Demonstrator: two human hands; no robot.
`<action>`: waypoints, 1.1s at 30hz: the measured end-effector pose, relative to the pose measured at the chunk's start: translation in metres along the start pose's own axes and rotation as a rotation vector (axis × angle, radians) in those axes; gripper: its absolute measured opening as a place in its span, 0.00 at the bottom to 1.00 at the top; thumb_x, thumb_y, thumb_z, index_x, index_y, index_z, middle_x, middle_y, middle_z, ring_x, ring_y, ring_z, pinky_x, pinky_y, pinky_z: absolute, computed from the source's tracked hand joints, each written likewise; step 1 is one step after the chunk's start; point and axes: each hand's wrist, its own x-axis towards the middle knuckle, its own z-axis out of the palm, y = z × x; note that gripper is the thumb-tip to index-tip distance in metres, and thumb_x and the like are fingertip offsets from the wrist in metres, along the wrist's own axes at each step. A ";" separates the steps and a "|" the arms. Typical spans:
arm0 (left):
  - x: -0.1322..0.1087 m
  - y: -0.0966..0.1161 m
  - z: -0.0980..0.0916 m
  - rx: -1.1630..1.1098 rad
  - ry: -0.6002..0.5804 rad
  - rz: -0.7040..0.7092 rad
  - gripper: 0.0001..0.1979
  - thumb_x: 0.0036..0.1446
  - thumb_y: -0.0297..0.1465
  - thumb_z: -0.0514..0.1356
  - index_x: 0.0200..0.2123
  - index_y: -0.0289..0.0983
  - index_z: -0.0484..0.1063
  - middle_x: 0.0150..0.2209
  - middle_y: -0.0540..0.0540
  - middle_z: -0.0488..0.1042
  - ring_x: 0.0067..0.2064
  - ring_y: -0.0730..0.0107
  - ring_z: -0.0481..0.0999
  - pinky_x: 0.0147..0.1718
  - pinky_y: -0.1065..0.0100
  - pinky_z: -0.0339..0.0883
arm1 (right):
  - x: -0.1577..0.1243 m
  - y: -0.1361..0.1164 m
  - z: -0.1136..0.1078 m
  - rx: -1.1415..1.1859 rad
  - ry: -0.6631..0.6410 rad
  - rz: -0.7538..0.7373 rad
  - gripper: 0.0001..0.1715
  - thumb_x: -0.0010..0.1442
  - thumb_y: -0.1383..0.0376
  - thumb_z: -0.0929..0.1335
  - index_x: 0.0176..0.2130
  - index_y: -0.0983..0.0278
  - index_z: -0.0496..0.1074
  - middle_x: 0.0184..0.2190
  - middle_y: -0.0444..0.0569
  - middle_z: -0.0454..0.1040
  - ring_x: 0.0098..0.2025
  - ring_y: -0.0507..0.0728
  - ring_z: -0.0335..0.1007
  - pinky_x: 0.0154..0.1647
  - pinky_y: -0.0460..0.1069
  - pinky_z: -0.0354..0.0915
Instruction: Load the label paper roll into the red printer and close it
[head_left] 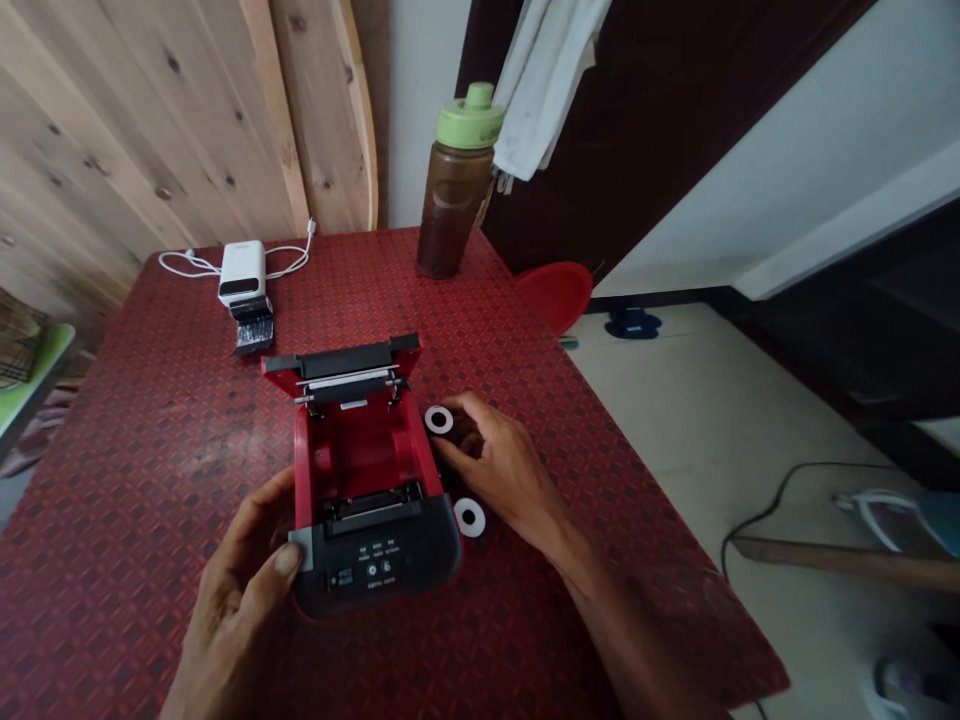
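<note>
A red and black receipt printer (367, 465) stands on the table with its lid (345, 370) tilted up and its red paper bay bare. My left hand (244, 585) grips its left side, thumb on the front left corner and fingers partly hidden beside the case. At the printer's right side, my right hand (499, 465) has thumb and forefinger closed around a small white paper roll (429, 420) with a dark core. A second white roll (478, 518) rests nearer me, close against the printer's front right side.
A white power bank (242, 268) with a cable and a crumpled black wrapper (253, 332) lie at the back left of the red-patterned table (187, 430). Towards the far edge stands a brown bottle (454, 200) with a green lid. A red stool (555, 295) is beyond the right edge.
</note>
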 end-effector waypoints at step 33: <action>0.006 -0.009 -0.014 0.044 -0.086 0.011 0.30 0.65 0.49 0.68 0.67 0.47 0.74 0.64 0.44 0.81 0.63 0.45 0.81 0.58 0.54 0.77 | -0.098 -0.060 -0.075 0.017 -0.173 -0.136 0.18 0.68 0.62 0.76 0.56 0.48 0.78 0.48 0.44 0.85 0.50 0.58 0.85 0.48 0.49 0.81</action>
